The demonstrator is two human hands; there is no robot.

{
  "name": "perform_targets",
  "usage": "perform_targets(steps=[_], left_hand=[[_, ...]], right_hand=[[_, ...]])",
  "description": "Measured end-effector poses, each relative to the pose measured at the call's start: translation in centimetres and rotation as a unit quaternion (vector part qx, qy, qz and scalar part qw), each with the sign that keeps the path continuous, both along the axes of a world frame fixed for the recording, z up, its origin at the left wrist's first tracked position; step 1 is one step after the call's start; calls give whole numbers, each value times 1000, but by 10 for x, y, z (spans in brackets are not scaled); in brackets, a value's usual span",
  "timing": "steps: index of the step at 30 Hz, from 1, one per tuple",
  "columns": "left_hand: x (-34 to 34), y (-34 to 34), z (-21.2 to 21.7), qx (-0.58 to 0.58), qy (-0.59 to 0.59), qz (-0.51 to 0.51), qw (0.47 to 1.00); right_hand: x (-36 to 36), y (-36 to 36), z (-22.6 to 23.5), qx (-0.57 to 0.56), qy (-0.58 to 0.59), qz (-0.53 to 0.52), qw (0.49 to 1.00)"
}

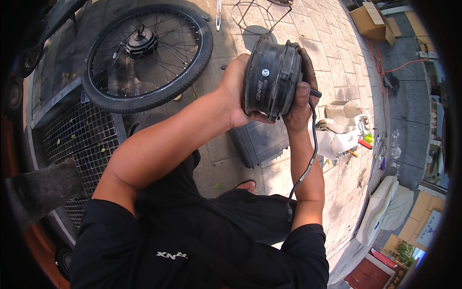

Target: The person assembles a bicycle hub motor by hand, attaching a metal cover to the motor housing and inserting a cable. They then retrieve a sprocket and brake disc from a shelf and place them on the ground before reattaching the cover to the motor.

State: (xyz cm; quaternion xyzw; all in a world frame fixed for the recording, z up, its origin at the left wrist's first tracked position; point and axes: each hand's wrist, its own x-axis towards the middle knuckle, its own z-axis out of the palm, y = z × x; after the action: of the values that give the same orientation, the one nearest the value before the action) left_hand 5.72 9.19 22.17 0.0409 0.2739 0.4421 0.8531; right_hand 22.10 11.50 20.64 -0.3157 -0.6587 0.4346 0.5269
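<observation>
I held the black, drum-shaped metal wheel hub [270, 79] out before me, left hand [235, 91] and right hand [300, 102] curled round its sides — its dangling black rubber-sheathed cable [315, 137], if snagged, could have tugged it loose.

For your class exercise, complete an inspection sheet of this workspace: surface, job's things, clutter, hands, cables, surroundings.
Surface: pale paving, partly shaded.
Job's things: black hub motor, held up off the ground.
Clutter: white plastic container with tools, right; dark ribbed box below the motor in view.
Hands: left hand and right hand grip the motor from opposite sides.
Cables: black cable hangs from the motor; orange cord, upper right.
Surroundings: spoked wheel lying upper left; metal grate, left; cardboard box, upper right.
</observation>
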Motion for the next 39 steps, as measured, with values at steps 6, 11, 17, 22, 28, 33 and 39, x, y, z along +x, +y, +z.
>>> perform_targets(steps=[6, 11, 17, 22, 28, 33, 39], left_hand=[[-1, -1, 7, -15, -5, -16, 1000], [-6, -3, 1, 13, -6, -37, 999], [-1, 5, -14, -28, -95, 5, 995], [-1, 6, -7, -22, -127, 58, 990], [-4, 12, -8, -5, -123, 90, 988], [-9, 14, -13, -13, -97, 93, 991], [-10, 15, -5, -14, -68, 117, 991]], right_hand=[[3, 6, -4, 59, -18, -12, 998], [1, 5, -6, 63, -8, -8, 998], [-1, 8, -2, 10, -5, 16, 1000], [-8, -4, -2, -101, 39, -23, 994], [-3, -7, 14, -105, -59, 31, 992], [-2, -3, 17, -154, -38, 93, 983], [-6, -2, 18, -169, 4, 127, 977]])
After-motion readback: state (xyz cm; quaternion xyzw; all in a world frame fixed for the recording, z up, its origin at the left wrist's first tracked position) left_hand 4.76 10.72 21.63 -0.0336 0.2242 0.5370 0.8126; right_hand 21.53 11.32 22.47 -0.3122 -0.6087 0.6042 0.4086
